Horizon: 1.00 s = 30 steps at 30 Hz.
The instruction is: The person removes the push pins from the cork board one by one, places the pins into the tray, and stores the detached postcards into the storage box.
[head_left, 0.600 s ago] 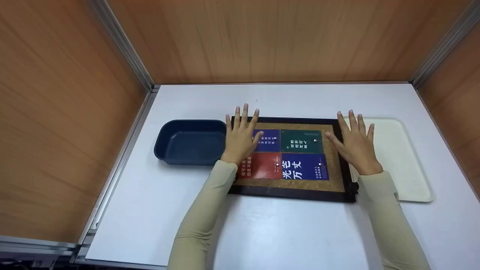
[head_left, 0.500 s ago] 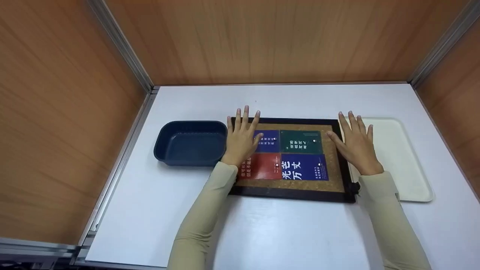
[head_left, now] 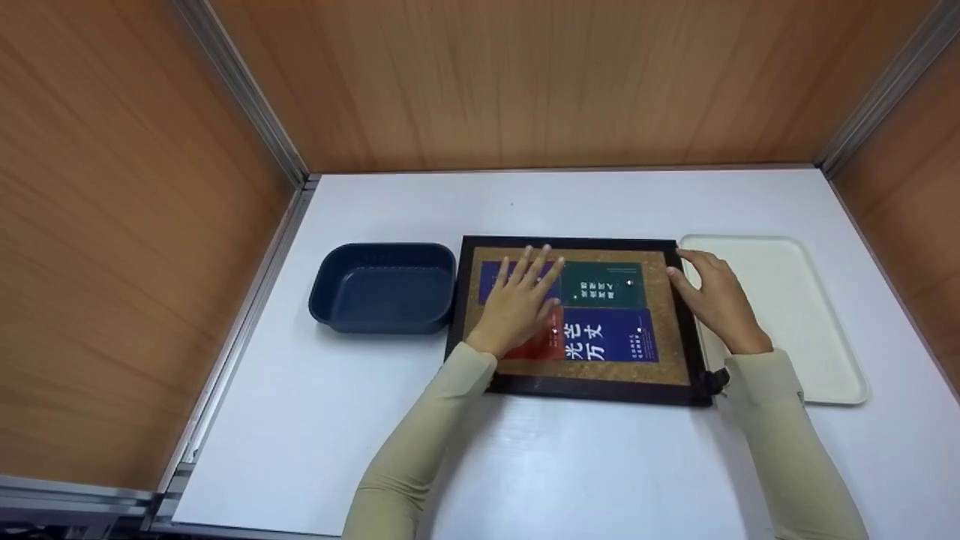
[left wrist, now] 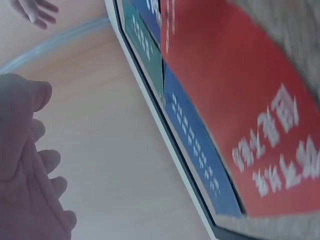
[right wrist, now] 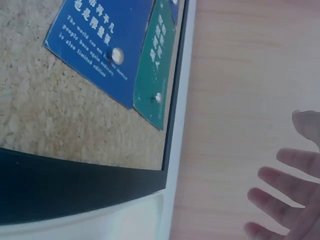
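A black-framed corkboard (head_left: 592, 373) lies flat on the white table. Pinned to it are a red card (head_left: 536, 347), a green card (head_left: 602, 285) and two blue cards, one of them at lower right (head_left: 611, 334). A clear pushpin (right wrist: 118, 55) shows on that blue card in the right wrist view. My left hand (head_left: 516, 315) is over the board's left half, palm down, fingers spread, partly hiding the red and upper blue cards. Over the board's right frame bar is my right hand (head_left: 720, 300), loosely bent. In its wrist view the fingers (right wrist: 290, 187) hold nothing.
A dark blue rectangular dish (head_left: 382, 296) stands close to the board's left side. On the right a cream tray (head_left: 787, 315) lies alongside the board, partly under my right forearm. Wooden panels (head_left: 562, 82) wall the table at the back and both sides.
My left hand has moved right and nearer, from the board's left edge to over the cards. My right hand's fingers have drawn in from spread to bent. Board, dish and tray stay put.
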Available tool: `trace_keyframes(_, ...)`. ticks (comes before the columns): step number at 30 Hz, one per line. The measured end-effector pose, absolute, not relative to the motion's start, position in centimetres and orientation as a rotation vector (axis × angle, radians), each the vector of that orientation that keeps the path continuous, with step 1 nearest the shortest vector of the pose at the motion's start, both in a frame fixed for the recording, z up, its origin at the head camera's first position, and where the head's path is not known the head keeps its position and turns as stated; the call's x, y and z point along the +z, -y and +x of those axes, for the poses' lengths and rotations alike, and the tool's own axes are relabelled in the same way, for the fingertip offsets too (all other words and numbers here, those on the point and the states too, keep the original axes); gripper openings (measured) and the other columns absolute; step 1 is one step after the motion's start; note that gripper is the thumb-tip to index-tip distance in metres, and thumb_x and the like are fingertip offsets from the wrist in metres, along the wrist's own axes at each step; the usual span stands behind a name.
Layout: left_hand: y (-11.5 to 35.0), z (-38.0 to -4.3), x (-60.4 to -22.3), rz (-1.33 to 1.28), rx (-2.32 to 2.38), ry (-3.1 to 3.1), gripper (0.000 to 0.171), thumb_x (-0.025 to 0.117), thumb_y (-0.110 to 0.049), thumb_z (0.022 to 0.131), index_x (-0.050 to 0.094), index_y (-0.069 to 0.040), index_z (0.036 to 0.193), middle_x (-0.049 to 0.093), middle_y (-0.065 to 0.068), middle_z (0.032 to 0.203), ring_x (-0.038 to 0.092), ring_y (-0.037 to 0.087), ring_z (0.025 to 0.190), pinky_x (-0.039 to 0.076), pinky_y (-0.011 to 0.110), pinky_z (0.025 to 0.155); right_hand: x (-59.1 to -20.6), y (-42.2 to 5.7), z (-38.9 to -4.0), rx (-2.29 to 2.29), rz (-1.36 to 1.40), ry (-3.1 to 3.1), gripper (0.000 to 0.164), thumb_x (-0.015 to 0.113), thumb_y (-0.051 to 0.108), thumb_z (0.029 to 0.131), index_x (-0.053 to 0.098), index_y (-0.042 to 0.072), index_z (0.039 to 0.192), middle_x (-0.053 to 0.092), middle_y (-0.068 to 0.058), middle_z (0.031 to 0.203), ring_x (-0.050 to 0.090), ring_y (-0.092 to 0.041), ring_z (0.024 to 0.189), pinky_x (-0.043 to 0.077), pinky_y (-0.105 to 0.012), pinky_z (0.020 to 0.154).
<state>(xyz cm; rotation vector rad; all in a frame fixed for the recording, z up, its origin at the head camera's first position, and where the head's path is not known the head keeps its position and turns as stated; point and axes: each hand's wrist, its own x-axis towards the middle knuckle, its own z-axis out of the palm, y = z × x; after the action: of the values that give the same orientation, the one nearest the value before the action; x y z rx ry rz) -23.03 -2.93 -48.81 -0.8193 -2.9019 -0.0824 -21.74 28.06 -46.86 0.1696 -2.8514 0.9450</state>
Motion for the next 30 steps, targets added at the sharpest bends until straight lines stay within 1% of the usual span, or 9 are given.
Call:
trace_keyframes(6, 1.3, -21.5, -49.9, -0.979, -0.051, 2.887, 0.06, 0.035, -0.043, 0.103, 0.012, -0.027, 0.156, 0.007, 0.001, 0.163, 0.01, 0.024, 0.15, 0.011, 0.048, 0.123, -47.9, -28.4, -21.5, 1.089, 0.188, 2.833, 0.05, 0.05, 0.035, 0.1, 0.055, -0.004, 0.13, 0.054, -0.026, 0.13, 0.053, -0.041, 0.116, 0.044, -0.057, 0.097)
trace_keyframes(12, 0.0, -20.3, -50.5, -1.104, -0.072, 2.891, 0.058, 0.035, -0.043, 0.103, 0.015, -0.027, 0.156, 0.01, 0.0, 0.163, 0.01, 0.022, 0.15, 0.012, 0.047, 0.123, -48.7, -28.7, -21.5, 1.183, 0.176, 2.861, 0.043, 0.053, 0.03, 0.099, 0.06, -0.005, 0.125, 0.064, -0.026, 0.118, 0.059, -0.04, 0.108, 0.052, -0.053, 0.088)
trace_keyframes(13, -0.2, -20.2, -50.5, -1.127, -0.075, 2.892, 0.058, 0.035, -0.043, 0.103, 0.015, -0.027, 0.156, 0.011, 0.0, 0.163, 0.011, 0.022, 0.15, 0.012, 0.047, 0.122, -48.8, -28.8, -21.5, 1.182, 0.177, 2.871, 0.042, 0.054, 0.03, 0.099, 0.061, -0.004, 0.124, 0.065, -0.025, 0.116, 0.06, -0.039, 0.107, 0.052, -0.051, 0.086)
trace_keyframes(15, -0.6, -19.9, -50.6, -1.171, -0.073, 2.894, 0.059, 0.035, -0.043, 0.103, 0.014, -0.028, 0.156, 0.012, -0.001, 0.163, 0.011, 0.022, 0.15, 0.012, 0.047, 0.122, -49.0, -28.9, -21.6, 1.183, 0.174, 2.904, 0.042, 0.054, 0.031, 0.099, 0.062, -0.003, 0.124, 0.067, -0.023, 0.114, 0.062, -0.037, 0.103, 0.054, -0.042, 0.081)
trace_keyframes(17, -1.0, -19.7, -50.7, -1.211, -0.071, 2.9, 0.059, 0.036, -0.042, 0.103, 0.012, -0.028, 0.155, 0.014, -0.001, 0.162, 0.012, 0.021, 0.15, 0.013, 0.047, 0.122, -49.3, -29.0, -21.7, 1.203, 0.172, 2.937, 0.042, 0.054, 0.031, 0.099, 0.062, -0.002, 0.124, 0.068, -0.022, 0.112, 0.063, -0.035, 0.1, 0.054, -0.033, 0.076)
trace_keyframes(18, -1.2, -19.5, -50.7, -1.23, -0.071, 2.906, 0.059, 0.036, -0.042, 0.103, 0.012, -0.028, 0.155, 0.014, -0.002, 0.162, 0.012, 0.021, 0.15, 0.013, 0.046, 0.123, -49.5, -29.0, -21.7, 1.222, 0.173, 2.952, 0.043, 0.054, 0.031, 0.099, 0.062, -0.002, 0.123, 0.068, -0.023, 0.112, 0.064, -0.034, 0.098, 0.054, -0.032, 0.075)
trace_keyframes(20, -1.5, -19.3, -50.9, -1.263, -0.067, 2.915, 0.059, 0.036, -0.042, 0.103, 0.012, -0.029, 0.155, 0.013, -0.003, 0.162, 0.011, 0.02, 0.15, 0.015, 0.046, 0.123, -49.9, -29.1, -21.8, 1.273, 0.168, 2.982, 0.043, 0.055, 0.032, 0.098, 0.062, -0.003, 0.123, 0.067, -0.024, 0.111, 0.064, -0.034, 0.097, 0.057, -0.032, 0.075)
trace_keyframes(24, -2.2, -18.9, -51.5, -1.314, -0.028, 2.914, 0.058, 0.034, -0.043, 0.104, 0.013, -0.029, 0.155, 0.013, -0.004, 0.162, 0.012, 0.018, 0.15, 0.017, 0.043, 0.122, -50.5, -29.1, -21.9, 1.359, 0.168, 3.032, 0.042, 0.056, 0.029, 0.098, 0.062, -0.006, 0.121, 0.066, -0.026, 0.11, 0.065, -0.034, 0.096, 0.058, -0.042, 0.08)
trace_keyframes(30, -3.1, -18.4, -52.2, -1.383, -0.017, 2.943, 0.058, 0.032, -0.046, 0.103, 0.012, -0.029, 0.155, 0.013, -0.005, 0.162, 0.012, 0.018, 0.15, 0.018, 0.042, 0.122, -51.1, -29.0, -22.0, 1.351, 0.159, 3.104, 0.037, 0.059, 0.026, 0.096, 0.065, -0.005, 0.114, 0.067, -0.021, 0.102, 0.06, -0.02, 0.08, 0.054, -0.031, 0.069)
